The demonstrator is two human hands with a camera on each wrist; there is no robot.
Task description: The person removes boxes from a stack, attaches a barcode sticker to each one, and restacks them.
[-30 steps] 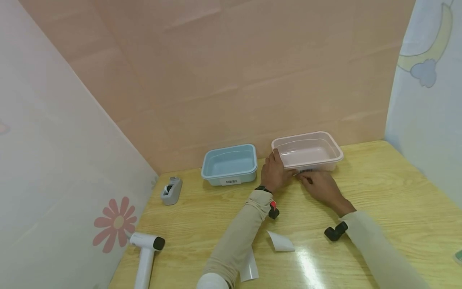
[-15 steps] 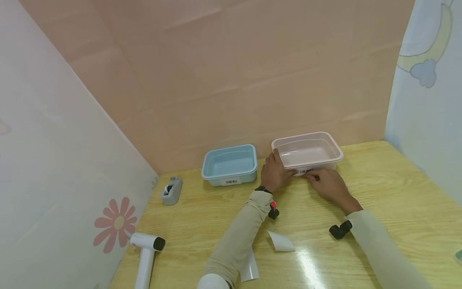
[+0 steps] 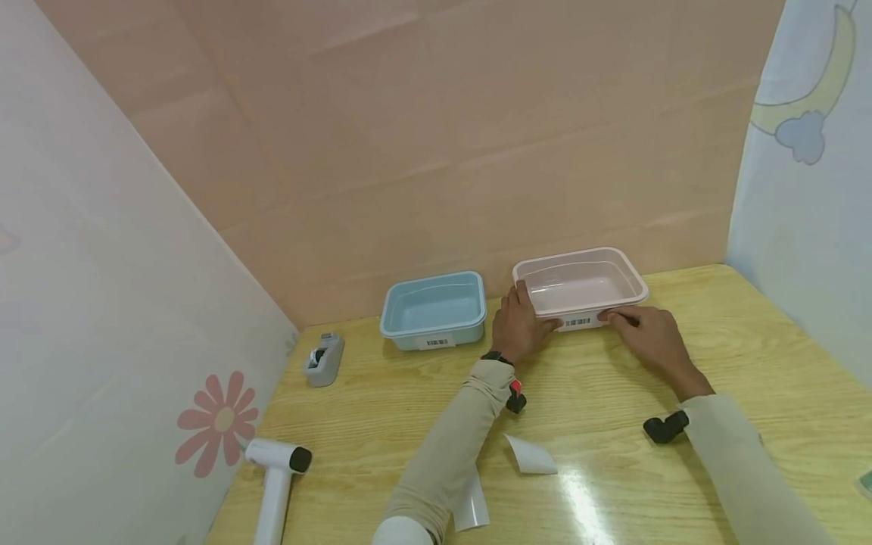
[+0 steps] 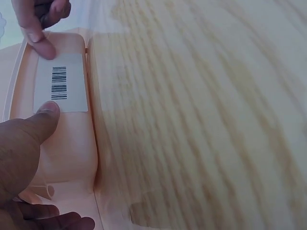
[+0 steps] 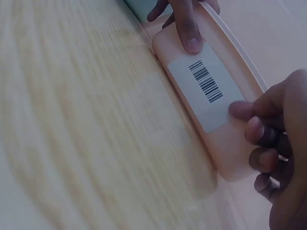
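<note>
A pink tray [image 3: 579,284] stands at the back of the wooden table [image 3: 613,469], with a white barcode label [image 3: 577,322] on its front wall. My left hand [image 3: 519,322] grips the tray's front left corner, fingers over the rim. Its thumb [image 4: 45,115] presses the label's [image 4: 61,82] left end. My right hand [image 3: 647,333] is at the front wall's right part, and a fingertip [image 5: 238,110] presses the label's [image 5: 206,91] right end. A blue tray [image 3: 433,306] with its own barcode label sits just left of the pink one.
A grey tape dispenser [image 3: 323,359] sits at the back left. A white handheld device [image 3: 275,473] with a black tip lies at the front left. Two curled white paper strips [image 3: 530,456] lie near my left sleeve. Panels close off the back and both sides.
My right hand has slid rightward along the pink tray's front wall, uncovering the barcode label. The left hand and both trays have stayed put.
</note>
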